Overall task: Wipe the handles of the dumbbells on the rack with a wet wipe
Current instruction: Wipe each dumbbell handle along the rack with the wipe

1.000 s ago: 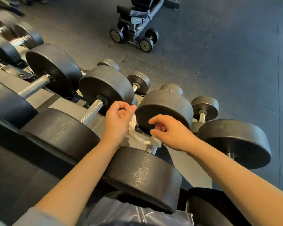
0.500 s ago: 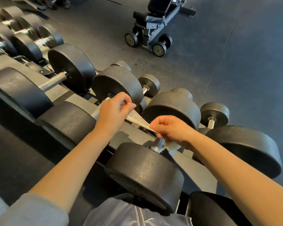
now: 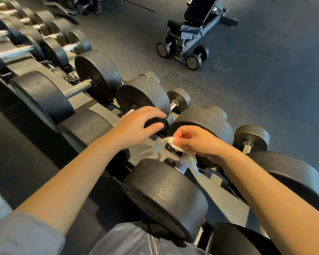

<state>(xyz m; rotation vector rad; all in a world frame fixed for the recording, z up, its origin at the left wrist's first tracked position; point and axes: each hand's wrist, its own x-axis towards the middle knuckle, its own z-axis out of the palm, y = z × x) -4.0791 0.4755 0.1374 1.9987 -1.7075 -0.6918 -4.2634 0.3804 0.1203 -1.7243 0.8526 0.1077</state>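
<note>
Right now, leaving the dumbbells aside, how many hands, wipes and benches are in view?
Hands: 2, the left hand and the right hand
Wet wipe: 1
Weight bench: 1
Total: 4

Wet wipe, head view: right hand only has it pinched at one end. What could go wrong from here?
1. The wet wipe is bunched in the right hand, with a thin tail hanging by the handle. It may snag or tear.
2. The left hand is open and off the wipe, so one pinch holds it. It could drop into the rack.
3. A bunched wipe may miss part of the handle.
</note>
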